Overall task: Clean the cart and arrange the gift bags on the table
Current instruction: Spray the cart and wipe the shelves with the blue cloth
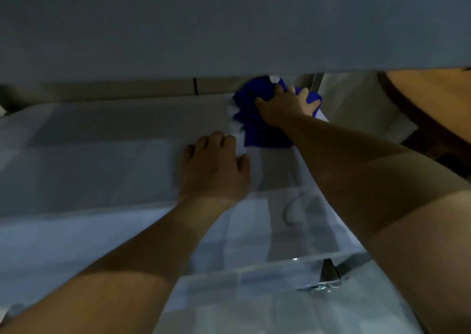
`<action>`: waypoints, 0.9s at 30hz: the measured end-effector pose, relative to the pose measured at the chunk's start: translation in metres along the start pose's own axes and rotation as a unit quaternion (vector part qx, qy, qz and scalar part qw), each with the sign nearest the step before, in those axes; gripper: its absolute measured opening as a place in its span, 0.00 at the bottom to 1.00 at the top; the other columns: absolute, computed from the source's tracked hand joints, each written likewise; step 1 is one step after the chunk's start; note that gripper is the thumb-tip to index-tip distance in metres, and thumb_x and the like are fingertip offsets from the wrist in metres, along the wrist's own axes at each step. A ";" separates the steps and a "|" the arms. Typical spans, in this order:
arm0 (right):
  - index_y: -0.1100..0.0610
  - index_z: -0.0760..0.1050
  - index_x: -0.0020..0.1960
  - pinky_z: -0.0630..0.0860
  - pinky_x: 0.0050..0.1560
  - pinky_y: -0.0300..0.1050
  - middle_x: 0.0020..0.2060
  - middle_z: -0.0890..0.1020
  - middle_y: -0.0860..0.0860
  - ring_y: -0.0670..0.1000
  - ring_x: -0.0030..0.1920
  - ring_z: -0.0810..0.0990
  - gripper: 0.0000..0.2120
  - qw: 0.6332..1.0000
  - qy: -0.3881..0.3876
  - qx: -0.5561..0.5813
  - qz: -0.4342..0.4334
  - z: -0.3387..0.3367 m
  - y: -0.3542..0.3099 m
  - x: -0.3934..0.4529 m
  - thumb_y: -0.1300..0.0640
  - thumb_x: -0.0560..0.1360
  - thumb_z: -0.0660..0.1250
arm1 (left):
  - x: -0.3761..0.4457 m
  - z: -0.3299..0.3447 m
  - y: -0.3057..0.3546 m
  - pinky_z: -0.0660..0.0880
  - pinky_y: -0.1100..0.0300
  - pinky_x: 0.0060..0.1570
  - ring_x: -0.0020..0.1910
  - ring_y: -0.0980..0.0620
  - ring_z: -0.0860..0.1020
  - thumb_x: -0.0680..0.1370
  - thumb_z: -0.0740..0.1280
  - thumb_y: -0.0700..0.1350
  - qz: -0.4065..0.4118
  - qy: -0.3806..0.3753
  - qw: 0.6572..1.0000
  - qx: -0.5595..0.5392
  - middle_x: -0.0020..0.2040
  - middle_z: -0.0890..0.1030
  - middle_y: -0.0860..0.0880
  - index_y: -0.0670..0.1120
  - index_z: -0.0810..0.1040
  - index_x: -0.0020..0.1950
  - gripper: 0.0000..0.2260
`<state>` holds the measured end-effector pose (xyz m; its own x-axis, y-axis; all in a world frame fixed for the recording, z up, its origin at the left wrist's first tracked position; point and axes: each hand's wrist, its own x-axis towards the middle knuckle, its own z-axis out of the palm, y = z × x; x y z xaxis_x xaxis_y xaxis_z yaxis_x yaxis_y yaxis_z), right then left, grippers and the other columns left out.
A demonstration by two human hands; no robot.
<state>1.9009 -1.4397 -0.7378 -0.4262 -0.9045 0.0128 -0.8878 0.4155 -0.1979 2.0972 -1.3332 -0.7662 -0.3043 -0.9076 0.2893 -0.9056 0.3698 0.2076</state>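
Observation:
I am looking under an upper grey shelf (229, 22) at a lower shelf of the cart (102, 129), which is pale and dimly lit. My right hand (285, 104) grips a crumpled blue cloth (257, 127) and presses it on the shelf's far right corner. Fingers curl over the cloth's top. My left hand (216, 165) lies palm down on the shelf just left of the cloth, fingers a little bent, holding nothing. No gift bags are in view.
A translucent plastic bin or tier (267, 295) with a metal bracket (330, 272) sits below the shelf near me. A brown wooden table edge (438, 109) shows at the right. The upper shelf hangs low over the hands.

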 end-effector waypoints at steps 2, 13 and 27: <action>0.51 0.56 0.80 0.47 0.72 0.76 0.78 0.59 0.57 0.67 0.78 0.50 0.37 1.000 0.018 0.009 0.011 -0.002 -0.001 0.011 0.32 0.78 0.52 | -0.001 0.000 0.000 0.66 0.47 0.62 0.62 0.45 0.72 0.82 0.58 0.57 0.002 0.001 1.000 -0.005 0.61 0.76 0.48 0.48 0.75 0.63 0.18; 0.49 0.62 0.76 0.59 0.71 0.68 0.73 0.68 0.54 0.63 0.76 0.58 0.33 0.997 0.038 0.061 0.000 -0.009 0.029 -0.010 0.33 0.76 0.53 | 0.001 -0.001 0.002 0.63 0.46 0.68 0.68 0.44 0.69 0.82 0.57 0.59 -0.008 -0.013 1.000 -0.008 0.69 0.73 0.47 0.48 0.72 0.70 0.21; 0.49 0.59 0.76 0.58 0.71 0.67 0.78 0.59 0.51 0.64 0.76 0.55 0.30 0.995 0.020 0.075 0.070 -0.026 0.081 -0.187 0.34 0.79 0.53 | 0.001 -0.006 0.008 0.67 0.45 0.66 0.68 0.40 0.70 0.82 0.56 0.59 -0.027 -0.042 0.999 0.022 0.69 0.73 0.43 0.47 0.73 0.69 0.22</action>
<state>1.9038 -1.2345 -0.7308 -0.5534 -0.8328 0.0126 -0.7845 0.5161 -0.3437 2.0913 -1.3303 -0.7590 -0.2771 -0.9400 0.1990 -0.9326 0.3130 0.1797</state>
